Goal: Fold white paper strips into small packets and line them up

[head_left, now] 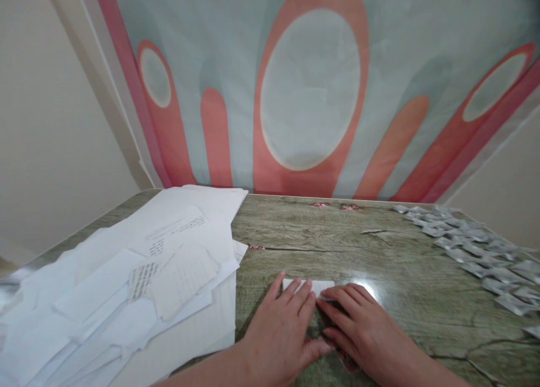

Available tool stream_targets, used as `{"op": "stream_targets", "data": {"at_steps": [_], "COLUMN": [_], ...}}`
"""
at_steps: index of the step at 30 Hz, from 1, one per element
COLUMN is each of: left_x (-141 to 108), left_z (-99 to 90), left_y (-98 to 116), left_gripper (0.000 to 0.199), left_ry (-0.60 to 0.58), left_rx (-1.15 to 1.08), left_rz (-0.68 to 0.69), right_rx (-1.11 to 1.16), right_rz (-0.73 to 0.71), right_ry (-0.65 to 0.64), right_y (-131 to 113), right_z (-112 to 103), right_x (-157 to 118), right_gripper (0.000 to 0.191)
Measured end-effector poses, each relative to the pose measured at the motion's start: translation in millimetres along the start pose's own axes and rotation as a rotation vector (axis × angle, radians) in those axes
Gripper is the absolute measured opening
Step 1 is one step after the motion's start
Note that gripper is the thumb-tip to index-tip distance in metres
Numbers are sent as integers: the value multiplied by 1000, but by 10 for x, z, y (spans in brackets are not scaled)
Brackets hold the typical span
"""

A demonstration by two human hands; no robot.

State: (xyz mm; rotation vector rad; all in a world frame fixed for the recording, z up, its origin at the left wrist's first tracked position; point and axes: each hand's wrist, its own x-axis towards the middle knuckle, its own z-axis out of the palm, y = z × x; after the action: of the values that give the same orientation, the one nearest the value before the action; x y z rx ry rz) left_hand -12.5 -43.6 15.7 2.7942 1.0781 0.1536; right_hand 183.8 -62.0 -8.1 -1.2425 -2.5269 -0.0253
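A table with a grey-green wood-grain top (pixel 295 224) fills the lower half of the frame, dark crack-like lines running across its surface. Behind it, across the top of the frame, stands a pale grey-green backdrop printed in coral red (pixel 388 44); plain pale walls show at the upper left (pixel 50 122) and at the right edge (pixel 502 173).

The backdrop shows five coral shapes: three with pale ovals inside and two plain rounded bars. Three small pink-and-red patches (pixel 320 205) mark the tabletop clear of the hands, two at its far edge and one left of centre.

One spread heap of white paper sheets (pixel 139 286) covers the lower left, some bearing dark print; its sheets overlap too much to count. Many small silver-grey folded pieces (pixel 468 249) lie in slanting, overlapping rows at the right, also too crowded to number.

Two bare hands work at the lower centre on one small white folded strip of paper (pixel 324 286), flat on the table. The left hand (pixel 284 322) lies palm down, fingers apart, fingertips on the strip. The right hand (pixel 365 319) curls its fingertips at the strip's right end; whether they pinch it cannot be told.
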Motion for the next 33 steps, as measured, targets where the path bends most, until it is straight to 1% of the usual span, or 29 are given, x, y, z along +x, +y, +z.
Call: {"op": "stream_targets", "data": {"at_steps": [6, 8, 12, 17, 19, 23, 25, 29, 33], "left_x": [-4, -9, -12, -20, -25, -28, -27, -30, -28], "left_z": [5, 16, 26, 24, 31, 47, 47, 37, 41], "left_y": [1, -4, -12, -20, -23, -25, -23, -19, -16], "left_gripper": [63, 60, 55, 52, 52, 50, 49, 50, 49], "left_ry": [17, 29, 27, 37, 41, 48, 48, 45, 26], "left_rx": [50, 66, 70, 66, 59, 48, 46, 34, 21], "left_rz": [19, 18, 19, 25, 28, 32, 31, 25, 23], "right_rx": [33, 20, -19, -57, -36, 8, -1, -34, -55], "right_rz": [5, 10, 18, 20, 11, -32, -49, -90, -93], "right_ry": [30, 44, 29, 22, 54, 160, 182, 135, 95], "right_y": [71, 109, 153, 122, 108, 108, 120, 160, 181], "right_z": [-30, -41, -57, -79, -80, -54, -27, 55, 129], "right_x": [-32, -52, -83, -80, -78, -80, -83, -102, -129], "right_gripper": [14, 12, 16, 18, 20, 22, 25, 34, 37]}}
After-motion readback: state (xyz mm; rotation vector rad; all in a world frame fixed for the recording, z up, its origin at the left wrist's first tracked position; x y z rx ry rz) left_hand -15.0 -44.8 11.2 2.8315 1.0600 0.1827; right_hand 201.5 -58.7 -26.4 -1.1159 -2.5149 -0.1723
